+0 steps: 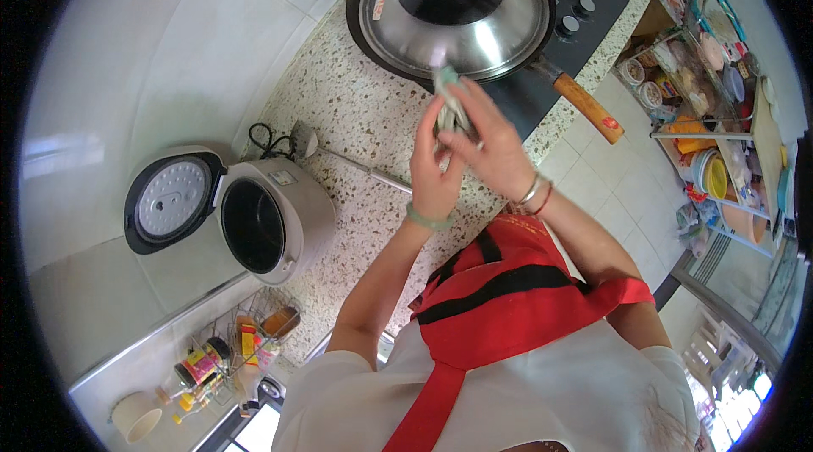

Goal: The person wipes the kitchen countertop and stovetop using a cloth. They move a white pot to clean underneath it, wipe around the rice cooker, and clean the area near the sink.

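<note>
A crumpled pale green and grey cloth (452, 112) is bunched between my two hands, above the speckled stone countertop (362, 90). My left hand (435, 175), below a green bangle, holds it from the left. From the right, my right hand (492, 144) closes over it; a silver bracelet and a red string circle that wrist. Blur and the fingers hide part of the cloth. Just beyond my hands, a wok with a wooden handle (587, 106) rests on the black hob (514, 99), covered by a domed steel and glass lid (406, 32) with a beige handle.
On the left stands a rice cooker (311, 210), its lid (171, 194) raised. A grey block (303, 137) and a thin metal strip (375, 174) lie beside it. A wire rack (232, 350) holds jars at lower left. Loaded shelves (705, 134) stand across the tiled floor.
</note>
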A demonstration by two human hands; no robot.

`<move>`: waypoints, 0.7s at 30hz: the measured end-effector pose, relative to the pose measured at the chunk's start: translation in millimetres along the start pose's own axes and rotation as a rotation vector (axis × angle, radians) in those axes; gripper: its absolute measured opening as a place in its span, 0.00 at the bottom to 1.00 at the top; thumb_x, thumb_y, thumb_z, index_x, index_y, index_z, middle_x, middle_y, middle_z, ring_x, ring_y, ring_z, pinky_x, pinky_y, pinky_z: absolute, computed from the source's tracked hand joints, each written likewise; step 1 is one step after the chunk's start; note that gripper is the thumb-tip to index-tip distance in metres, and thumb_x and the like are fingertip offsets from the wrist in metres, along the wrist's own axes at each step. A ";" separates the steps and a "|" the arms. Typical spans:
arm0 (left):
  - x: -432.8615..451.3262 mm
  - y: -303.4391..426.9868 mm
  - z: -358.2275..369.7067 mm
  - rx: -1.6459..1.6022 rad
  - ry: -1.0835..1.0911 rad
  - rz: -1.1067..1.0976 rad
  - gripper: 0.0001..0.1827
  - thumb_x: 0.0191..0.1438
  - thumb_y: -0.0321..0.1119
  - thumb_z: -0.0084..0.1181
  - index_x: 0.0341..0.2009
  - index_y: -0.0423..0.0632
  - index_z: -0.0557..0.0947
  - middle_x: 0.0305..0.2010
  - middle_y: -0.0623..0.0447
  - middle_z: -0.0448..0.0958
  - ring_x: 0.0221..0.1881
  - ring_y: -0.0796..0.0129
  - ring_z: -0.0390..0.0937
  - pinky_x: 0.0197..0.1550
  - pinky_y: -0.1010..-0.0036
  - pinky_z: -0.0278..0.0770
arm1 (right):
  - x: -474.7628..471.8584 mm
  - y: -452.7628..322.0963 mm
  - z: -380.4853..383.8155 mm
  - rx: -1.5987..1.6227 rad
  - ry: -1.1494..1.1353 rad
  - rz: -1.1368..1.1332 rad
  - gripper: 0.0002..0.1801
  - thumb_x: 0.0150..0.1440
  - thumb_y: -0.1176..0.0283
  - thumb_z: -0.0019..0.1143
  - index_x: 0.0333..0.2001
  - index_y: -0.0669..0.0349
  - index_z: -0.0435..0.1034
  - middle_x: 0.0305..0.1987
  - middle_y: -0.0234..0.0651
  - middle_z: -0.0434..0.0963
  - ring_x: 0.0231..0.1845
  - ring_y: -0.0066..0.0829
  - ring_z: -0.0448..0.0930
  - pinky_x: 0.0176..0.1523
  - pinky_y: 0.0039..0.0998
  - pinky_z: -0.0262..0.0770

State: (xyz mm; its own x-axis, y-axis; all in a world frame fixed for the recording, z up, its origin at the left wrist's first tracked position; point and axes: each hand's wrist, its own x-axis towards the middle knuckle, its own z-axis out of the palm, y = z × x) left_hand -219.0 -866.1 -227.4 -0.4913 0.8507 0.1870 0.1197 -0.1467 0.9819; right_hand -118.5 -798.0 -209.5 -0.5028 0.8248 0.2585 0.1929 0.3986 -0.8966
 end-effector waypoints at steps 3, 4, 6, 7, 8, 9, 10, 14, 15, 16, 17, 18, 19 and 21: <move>-37.2 -34.5 -50.8 0.252 -0.034 -0.083 0.30 0.55 0.24 0.55 0.63 0.52 0.69 0.57 0.45 0.72 0.52 0.62 0.74 0.49 0.67 0.76 | -29.3 48.5 34.8 -0.031 -0.122 -0.067 0.31 0.53 0.75 0.58 0.62 0.54 0.64 0.63 0.43 0.68 0.57 0.43 0.74 0.53 0.32 0.73; -47.1 -60.7 -80.6 0.484 -0.044 -0.042 0.32 0.56 0.27 0.56 0.66 0.56 0.66 0.52 0.46 0.74 0.48 0.62 0.75 0.45 0.67 0.78 | -37.4 54.0 39.8 -0.246 -0.230 -0.098 0.32 0.51 0.75 0.59 0.62 0.53 0.64 0.64 0.41 0.67 0.58 0.42 0.73 0.54 0.32 0.72; -57.9 -79.6 -119.4 1.020 -0.005 -0.303 0.29 0.60 0.44 0.56 0.65 0.59 0.68 0.39 0.49 0.78 0.38 0.61 0.75 0.39 0.64 0.75 | -50.9 66.2 46.8 -0.682 -0.440 -0.164 0.34 0.48 0.75 0.60 0.62 0.50 0.64 0.66 0.38 0.66 0.60 0.38 0.70 0.55 0.34 0.69; -61.7 -94.8 -134.1 1.052 0.002 -0.382 0.29 0.60 0.48 0.55 0.65 0.59 0.69 0.37 0.48 0.77 0.35 0.60 0.74 0.37 0.63 0.74 | -59.6 78.4 53.6 -0.712 -0.448 -0.228 0.34 0.49 0.75 0.59 0.62 0.50 0.64 0.66 0.37 0.65 0.60 0.38 0.69 0.55 0.35 0.67; -66.8 -113.0 -145.9 1.079 0.002 -0.463 0.29 0.59 0.52 0.54 0.64 0.59 0.70 0.35 0.48 0.76 0.32 0.58 0.73 0.36 0.62 0.73 | -72.7 94.0 59.4 -0.745 -0.457 -0.285 0.33 0.50 0.74 0.58 0.62 0.50 0.64 0.66 0.36 0.65 0.60 0.38 0.68 0.56 0.37 0.66; -65.6 -118.1 -148.7 1.104 0.006 -0.541 0.30 0.59 0.55 0.53 0.63 0.59 0.71 0.32 0.47 0.76 0.30 0.57 0.72 0.34 0.60 0.72 | -76.2 97.2 59.8 -0.780 -0.465 -0.347 0.32 0.51 0.74 0.57 0.62 0.49 0.63 0.66 0.35 0.65 0.61 0.37 0.66 0.56 0.38 0.64; -67.1 -122.6 -146.0 1.134 0.079 -0.462 0.26 0.58 0.55 0.55 0.55 0.55 0.76 0.30 0.48 0.75 0.29 0.58 0.73 0.34 0.60 0.73 | -80.2 100.4 59.0 -0.729 -0.441 -0.322 0.30 0.50 0.75 0.57 0.59 0.48 0.66 0.66 0.32 0.64 0.58 0.38 0.67 0.58 0.40 0.61; -47.6 -162.2 -146.6 0.997 0.031 -0.228 0.16 0.57 0.46 0.59 0.41 0.49 0.77 0.27 0.48 0.76 0.29 0.57 0.74 0.35 0.59 0.74 | -78.1 114.0 63.4 -0.634 -0.456 -0.237 0.24 0.48 0.75 0.58 0.51 0.46 0.73 0.61 0.32 0.66 0.56 0.40 0.67 0.56 0.40 0.66; -41.4 -171.4 -141.5 0.931 0.020 -0.217 0.14 0.55 0.43 0.62 0.38 0.49 0.76 0.27 0.47 0.75 0.30 0.56 0.75 0.36 0.58 0.74 | -77.9 117.1 61.1 -0.630 -0.448 -0.254 0.24 0.48 0.75 0.58 0.51 0.46 0.73 0.60 0.31 0.67 0.56 0.40 0.67 0.55 0.40 0.67; -35.9 -175.0 -133.0 0.863 0.002 -0.214 0.13 0.53 0.40 0.64 0.35 0.48 0.75 0.26 0.47 0.75 0.31 0.55 0.76 0.37 0.58 0.75 | -81.9 120.8 57.8 -0.628 -0.444 -0.264 0.23 0.47 0.75 0.58 0.50 0.46 0.74 0.60 0.30 0.67 0.56 0.39 0.67 0.54 0.40 0.68; -28.3 -179.0 -124.4 0.811 0.005 -0.293 0.12 0.53 0.39 0.64 0.34 0.47 0.75 0.26 0.48 0.76 0.30 0.56 0.76 0.36 0.59 0.75 | -86.7 124.3 54.0 -0.626 -0.440 -0.272 0.23 0.47 0.75 0.58 0.49 0.46 0.74 0.59 0.30 0.67 0.56 0.39 0.67 0.53 0.40 0.69; -21.6 -178.6 -113.7 0.759 0.012 -0.380 0.11 0.53 0.37 0.64 0.33 0.46 0.76 0.26 0.48 0.76 0.30 0.57 0.76 0.35 0.60 0.76 | -94.2 127.5 49.5 -0.659 -0.412 -0.306 0.23 0.46 0.75 0.59 0.48 0.44 0.75 0.58 0.27 0.67 0.56 0.38 0.66 0.52 0.40 0.70; -13.7 -178.9 -107.1 0.713 0.023 -0.463 0.10 0.52 0.35 0.64 0.32 0.46 0.76 0.25 0.49 0.76 0.29 0.58 0.76 0.35 0.61 0.76 | -100.1 127.4 41.6 -0.653 -0.432 -0.286 0.23 0.45 0.75 0.59 0.47 0.44 0.75 0.58 0.26 0.67 0.56 0.37 0.66 0.52 0.40 0.70; -1.5 -182.5 -101.7 0.727 -0.023 -0.341 0.08 0.54 0.34 0.63 0.34 0.46 0.79 0.28 0.50 0.78 0.26 0.62 0.77 0.28 0.66 0.79 | -112.4 123.8 28.5 -0.629 -0.472 -0.250 0.22 0.44 0.74 0.61 0.46 0.42 0.75 0.58 0.24 0.67 0.57 0.36 0.66 0.52 0.40 0.70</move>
State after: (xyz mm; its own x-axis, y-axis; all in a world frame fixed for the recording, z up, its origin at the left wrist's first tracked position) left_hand -327.8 -892.0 -403.9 -0.5854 0.8005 -0.1285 0.5018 0.4823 0.7180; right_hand -62.1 -852.7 -359.8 -0.8676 0.4826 0.1200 0.3936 0.8139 -0.4274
